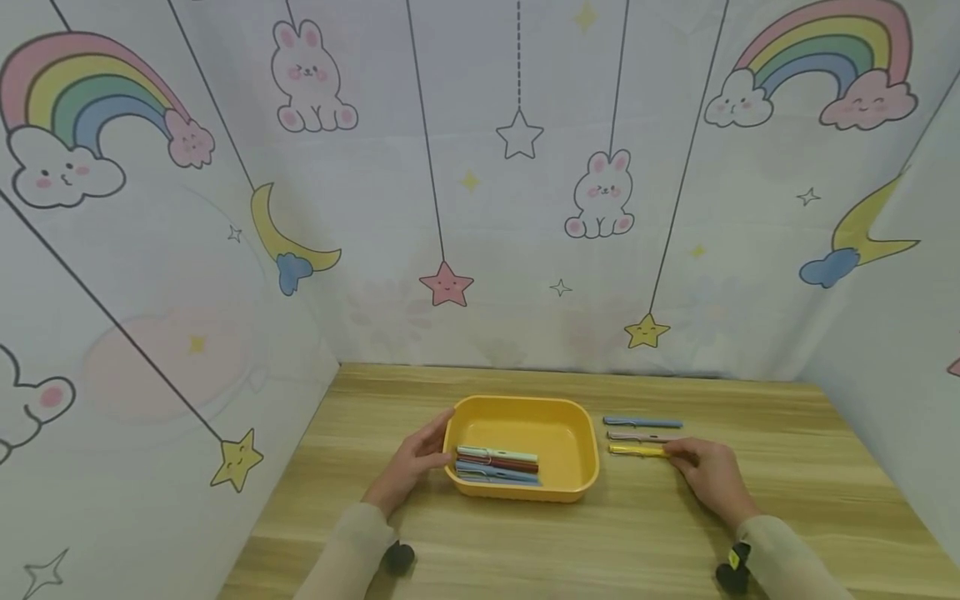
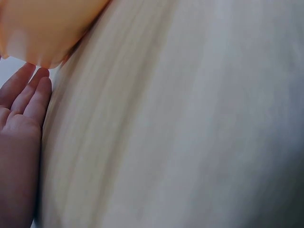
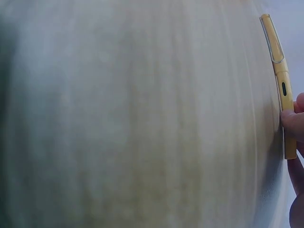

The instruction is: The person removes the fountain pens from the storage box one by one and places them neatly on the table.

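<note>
In the head view, my left hand [image 1: 412,464] rests against the left side of a yellow plastic tray [image 1: 523,494]. The left wrist view has its straight fingers [image 2: 38,97] at the tray's outer wall [image 2: 50,28]. To the right of the tray, my right hand [image 1: 712,477] pinches the end of a yellow pen [image 1: 633,451] between thumb and fingers. The right wrist view shows that pen's metal clip and a dark slot in its barrel. Just beyond it lie a pink pen [image 1: 641,437] and a blue pen [image 1: 643,422], roughly parallel.
Several pens lie side by side in the tray's left part: a pale green pen [image 1: 513,456], a dark red one and blue ones. The wooden table [image 1: 600,550] meets a printed cloth backdrop [image 1: 517,333] at its back, with more cloth at both sides.
</note>
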A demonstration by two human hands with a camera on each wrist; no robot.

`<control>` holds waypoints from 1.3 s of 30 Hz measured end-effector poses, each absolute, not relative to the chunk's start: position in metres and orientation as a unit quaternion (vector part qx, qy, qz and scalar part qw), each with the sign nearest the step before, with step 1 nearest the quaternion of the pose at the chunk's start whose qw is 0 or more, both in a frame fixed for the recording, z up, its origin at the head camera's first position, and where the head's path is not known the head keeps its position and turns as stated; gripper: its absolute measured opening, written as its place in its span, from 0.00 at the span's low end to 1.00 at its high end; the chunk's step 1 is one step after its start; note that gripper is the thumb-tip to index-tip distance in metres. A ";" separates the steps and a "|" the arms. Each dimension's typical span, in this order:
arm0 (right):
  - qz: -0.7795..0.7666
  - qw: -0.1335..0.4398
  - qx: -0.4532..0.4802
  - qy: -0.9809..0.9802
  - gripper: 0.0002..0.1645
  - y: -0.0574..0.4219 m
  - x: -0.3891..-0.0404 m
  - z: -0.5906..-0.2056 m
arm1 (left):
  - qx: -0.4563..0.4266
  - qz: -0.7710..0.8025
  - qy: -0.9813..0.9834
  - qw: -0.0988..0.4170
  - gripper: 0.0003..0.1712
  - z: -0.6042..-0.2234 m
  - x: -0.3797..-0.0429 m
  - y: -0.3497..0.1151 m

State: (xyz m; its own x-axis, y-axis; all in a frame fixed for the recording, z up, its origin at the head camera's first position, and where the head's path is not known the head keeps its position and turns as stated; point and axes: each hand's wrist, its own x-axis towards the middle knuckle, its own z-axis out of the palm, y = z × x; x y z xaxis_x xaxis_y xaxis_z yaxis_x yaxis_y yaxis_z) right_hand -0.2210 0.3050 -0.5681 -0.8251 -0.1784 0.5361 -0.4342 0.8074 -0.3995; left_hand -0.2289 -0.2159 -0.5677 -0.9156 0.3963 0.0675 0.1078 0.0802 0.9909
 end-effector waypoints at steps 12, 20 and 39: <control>0.266 0.238 0.156 -0.921 0.15 0.306 -0.220 -0.566 | 0.174 0.656 0.726 0.110 0.43 -0.566 -0.229 -0.216; 0.267 0.234 0.160 -0.921 0.13 0.308 -0.219 -0.568 | 0.172 0.656 0.727 0.111 0.43 -0.567 -0.229 -0.216; 0.372 0.168 0.103 -0.907 0.19 0.297 -0.218 -0.544 | 0.174 0.658 0.725 0.109 0.43 -0.566 -0.227 -0.215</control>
